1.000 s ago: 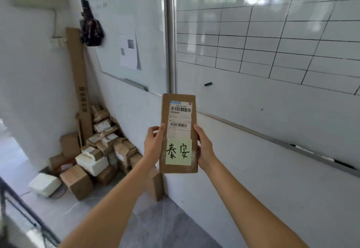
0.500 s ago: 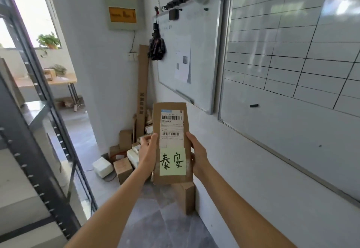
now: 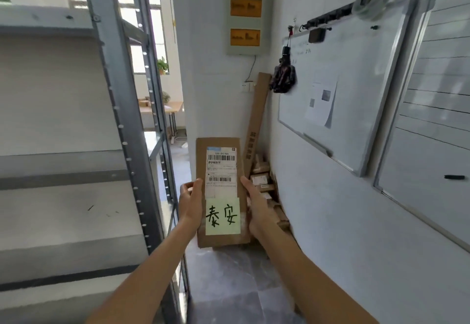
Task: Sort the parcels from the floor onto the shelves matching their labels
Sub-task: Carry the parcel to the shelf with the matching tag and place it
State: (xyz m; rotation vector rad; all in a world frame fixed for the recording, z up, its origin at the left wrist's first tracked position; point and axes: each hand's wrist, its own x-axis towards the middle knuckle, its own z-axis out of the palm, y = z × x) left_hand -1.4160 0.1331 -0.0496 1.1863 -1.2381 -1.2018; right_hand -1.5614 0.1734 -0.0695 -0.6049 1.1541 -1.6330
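Observation:
I hold a flat brown cardboard parcel upright in front of me, with a white barcode label on top and a pale green sticky note with two handwritten characters below. My left hand grips its left edge and my right hand grips its right edge. A grey metal shelving unit with bare light shelves fills the left side. More brown parcels lie piled on the floor behind the held one, mostly hidden by it.
A long cardboard tube box leans in the corner. Two whiteboards hang on the right wall, and an electrical panel sits high on the far wall. A doorway past the shelf shows a wooden table. Grey tiled floor runs ahead.
My view has swung left: the whiteboards slid to the right and the metal shelving came into view on the left. The parcel stays upright in both hands.

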